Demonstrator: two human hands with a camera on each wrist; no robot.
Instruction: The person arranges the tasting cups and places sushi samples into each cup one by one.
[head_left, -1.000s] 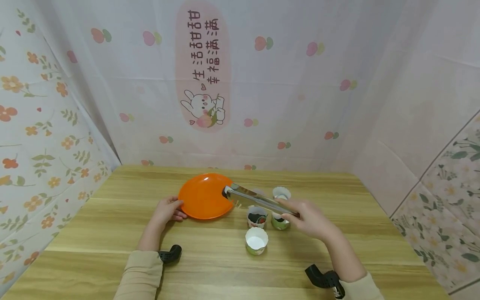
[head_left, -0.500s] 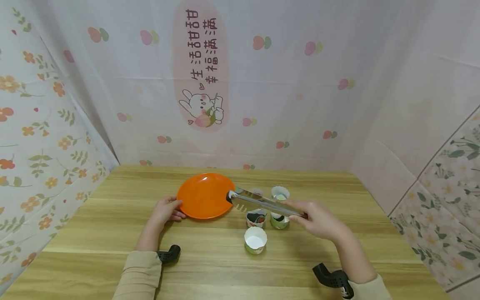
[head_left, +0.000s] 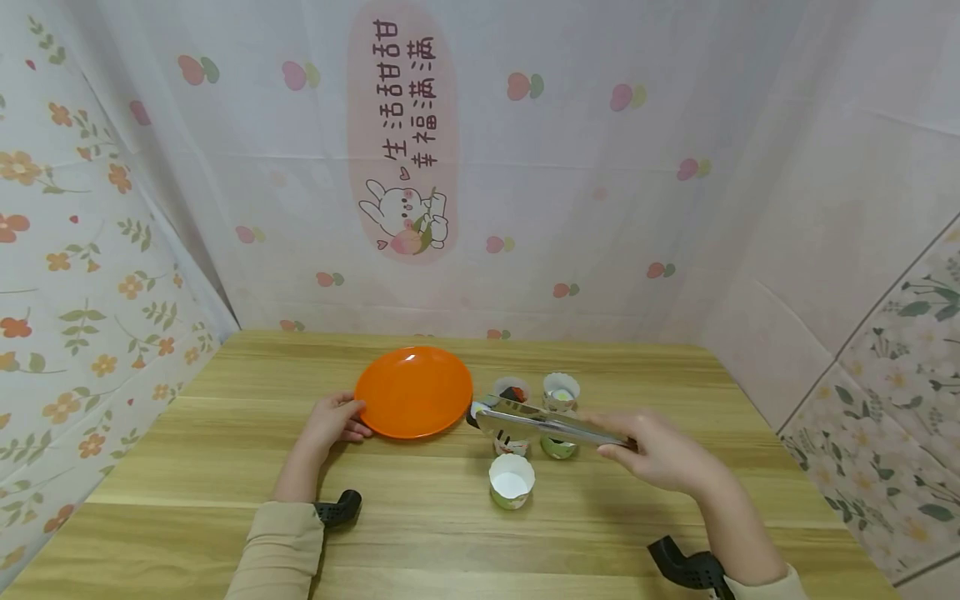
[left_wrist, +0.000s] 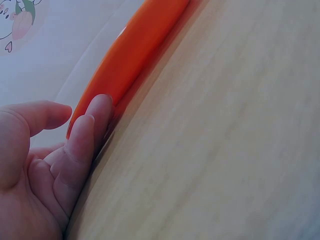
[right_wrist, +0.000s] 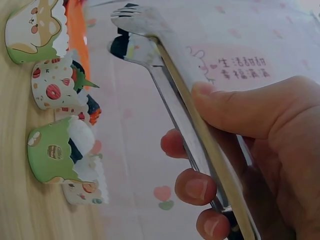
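Observation:
My right hand (head_left: 656,450) grips metal tongs (head_left: 570,427) by the handles. Between the tong tips sits a small black-and-white piece (head_left: 478,412), like a sushi roll, held above the paper cups. In the right wrist view, the tongs (right_wrist: 172,100) run between thumb and curled fingers, with the black piece (right_wrist: 123,36) partly hidden at the tips. My left hand (head_left: 330,418) holds the left edge of an orange plate (head_left: 412,392). The left wrist view has the plate's rim (left_wrist: 120,60) between thumb and fingers, the fingers (left_wrist: 82,132) against its outer side.
Several paper cups stand right of the plate. The front cup (head_left: 512,482) shows a bare white inside. A back cup (head_left: 512,386) holds something dark and orange-red. A green cup (head_left: 558,449) stands partly under the tongs. A patterned curtain (head_left: 600,208) hangs behind the wooden table (head_left: 420,517).
My right hand has drawn the tongs rightward and nearer, away from the plate's right edge and over the cups, and the black-and-white piece moved along. My left hand stays at the plate.

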